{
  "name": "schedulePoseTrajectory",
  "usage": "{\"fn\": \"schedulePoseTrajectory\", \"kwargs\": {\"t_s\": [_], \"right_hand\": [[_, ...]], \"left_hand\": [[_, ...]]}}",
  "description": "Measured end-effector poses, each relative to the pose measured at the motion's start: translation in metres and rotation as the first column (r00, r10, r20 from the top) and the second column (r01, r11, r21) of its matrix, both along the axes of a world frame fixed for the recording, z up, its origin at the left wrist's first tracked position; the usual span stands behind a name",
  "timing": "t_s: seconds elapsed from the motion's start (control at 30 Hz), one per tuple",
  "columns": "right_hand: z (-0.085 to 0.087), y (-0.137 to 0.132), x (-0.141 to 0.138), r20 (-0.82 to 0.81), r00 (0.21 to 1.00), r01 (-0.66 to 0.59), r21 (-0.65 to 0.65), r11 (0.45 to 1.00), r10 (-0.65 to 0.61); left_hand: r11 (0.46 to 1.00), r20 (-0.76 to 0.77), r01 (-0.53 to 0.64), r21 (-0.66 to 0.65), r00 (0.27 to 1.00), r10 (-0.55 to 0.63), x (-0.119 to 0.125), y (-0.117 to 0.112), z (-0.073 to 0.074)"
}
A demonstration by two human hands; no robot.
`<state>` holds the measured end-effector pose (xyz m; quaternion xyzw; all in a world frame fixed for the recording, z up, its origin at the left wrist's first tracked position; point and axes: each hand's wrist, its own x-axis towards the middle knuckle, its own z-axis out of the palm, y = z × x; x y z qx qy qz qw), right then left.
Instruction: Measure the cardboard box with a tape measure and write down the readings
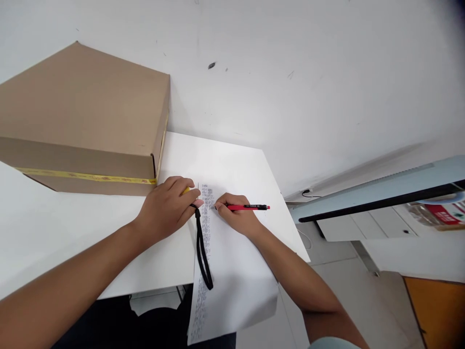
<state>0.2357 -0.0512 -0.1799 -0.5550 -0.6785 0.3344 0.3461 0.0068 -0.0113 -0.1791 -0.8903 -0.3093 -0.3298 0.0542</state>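
Note:
A white sheet of paper (240, 286) lies on the table and hangs over its front edge, with a column of handwriting down its left side. My right hand (238, 215) rests on the upper part of the sheet, closed around a red and black pen (247, 207) whose tip meets the paper beside the writing. At the sheet's upper left edge, my left hand (170, 206) is curled around a small yellow object (186, 190), mostly hidden by the fingers. A black wrist strap (203, 252) trails from that hand across the paper.
A large cardboard box (83, 111) with yellow tape stands on the white table (225, 155) at the left, close to my left hand. Behind is a white wall (290, 87). A pale blue panel (381, 186) juts in at the right, above the tiled floor (334, 276).

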Motion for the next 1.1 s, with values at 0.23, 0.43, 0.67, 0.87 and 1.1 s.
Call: {"fn": "schedulePoseTrajectory", "kwargs": {"t_s": [0.23, 0.43, 0.67, 0.87, 1.1], "right_hand": [[-0.0031, -0.0013, -0.0011, -0.002, 0.999, 0.053, 0.032, 0.998, -0.053], [-0.0013, 0.0001, -0.0016, 0.005, 0.999, 0.049, 0.034, 0.998, -0.049], [0.0001, -0.0005, -0.0006, -0.016, 1.000, 0.016, 0.006, 1.000, -0.016], [-0.0029, 0.0008, 0.0002, -0.012, 0.997, 0.072, 0.048, 0.996, -0.072], [-0.0007, 0.0004, -0.0007, -0.012, 1.000, 0.023, 0.014, 1.000, -0.023]], "left_hand": [[1.000, 0.005, 0.010, 0.002, 1.000, -0.010, -0.0001, 0.0004, 0.0002], [1.000, 0.006, 0.013, -0.018, 1.000, -0.013, -0.0001, 0.0004, 0.0008], [0.999, 0.006, 0.017, -0.051, 1.000, -0.017, -0.0011, 0.0006, 0.0010], [0.999, 0.004, 0.012, -0.038, 1.000, -0.012, -0.0008, 0.0003, 0.0013], [0.997, 0.019, 0.013, -0.081, 1.000, -0.011, -0.0010, 0.0002, 0.0013]]}}
